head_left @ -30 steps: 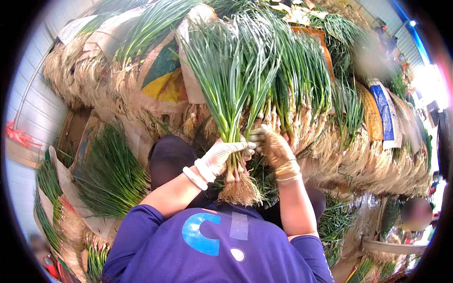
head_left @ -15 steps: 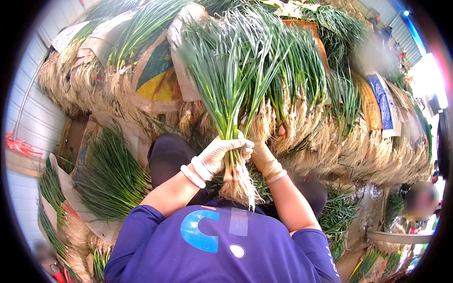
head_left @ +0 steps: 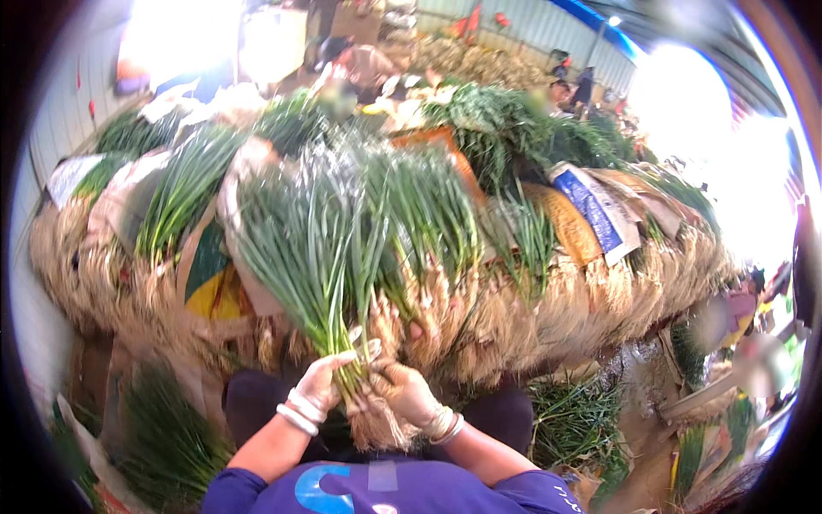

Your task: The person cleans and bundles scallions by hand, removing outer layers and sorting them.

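Observation:
Between my knees I hold a bunch of green onions (head_left: 330,321), leaves pointing up and away, pale roots hanging toward me. My left hand (head_left: 320,382), in a thin whitish glove, is wrapped round the stems just above the white bases. From the right, my right hand (head_left: 413,397), gloved too, has its fingers closed against the bases and roots of the same bunch. Its fingertips are partly hidden by the stems. Just beyond lie more green onions (head_left: 432,214) on the heap, their leaves overlapping those of the held bunch.
A long heap of root-on onions (head_left: 505,330) runs across in front, with paper sacking (head_left: 591,210) laid over parts. Loose green leaves (head_left: 578,420) lie at my right. More onions (head_left: 167,428) stand at my left. Other people (head_left: 745,300) are at the right and far back.
The view has tilted up, showing more of the shed beyond the heap. My right hand has come from behind the bunch to the right side of its bases; my left keeps its hold.

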Demonstrator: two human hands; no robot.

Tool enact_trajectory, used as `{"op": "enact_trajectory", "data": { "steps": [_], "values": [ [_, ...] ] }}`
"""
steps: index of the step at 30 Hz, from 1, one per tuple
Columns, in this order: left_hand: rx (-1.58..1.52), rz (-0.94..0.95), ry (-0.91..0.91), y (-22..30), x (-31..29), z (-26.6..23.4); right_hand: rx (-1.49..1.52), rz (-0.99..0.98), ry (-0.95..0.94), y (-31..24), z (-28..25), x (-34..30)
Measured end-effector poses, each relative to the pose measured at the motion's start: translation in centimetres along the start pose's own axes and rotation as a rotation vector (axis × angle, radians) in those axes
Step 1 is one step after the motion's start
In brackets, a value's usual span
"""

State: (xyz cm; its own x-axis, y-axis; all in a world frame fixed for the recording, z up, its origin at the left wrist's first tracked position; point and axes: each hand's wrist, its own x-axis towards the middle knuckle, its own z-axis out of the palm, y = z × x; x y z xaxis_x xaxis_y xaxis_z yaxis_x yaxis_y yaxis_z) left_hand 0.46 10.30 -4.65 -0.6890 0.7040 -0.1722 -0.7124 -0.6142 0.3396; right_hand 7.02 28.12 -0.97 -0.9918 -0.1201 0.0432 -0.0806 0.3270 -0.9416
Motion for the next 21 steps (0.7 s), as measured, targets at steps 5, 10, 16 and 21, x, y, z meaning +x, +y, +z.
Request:
{"op": "enact_trajectory", "data": {
  "steps": [5,10,16,21],
  "values": [
    [0.003,-0.035,0.055,0.6,0.2,4.3,-0.410,-0.254,-0.108,-3.3,-4.7,-1.1],
    [-0.068,-0.044,0.044,1.0,0.8,7.2,-0.704,-0.737,-0.127,-8.4,-6.5,-3.1],
    [-0.213,-0.083,-0.246,0.4,1.3,10.6,-0.696,-1.163,0.150,-4.9,-4.9,-0.2],
    [-0.286,0.117,0.072,-1.1,1.0,12.7,-0.369,-0.989,0.351,-5.4,-3.3,0.7]
  ]
}}
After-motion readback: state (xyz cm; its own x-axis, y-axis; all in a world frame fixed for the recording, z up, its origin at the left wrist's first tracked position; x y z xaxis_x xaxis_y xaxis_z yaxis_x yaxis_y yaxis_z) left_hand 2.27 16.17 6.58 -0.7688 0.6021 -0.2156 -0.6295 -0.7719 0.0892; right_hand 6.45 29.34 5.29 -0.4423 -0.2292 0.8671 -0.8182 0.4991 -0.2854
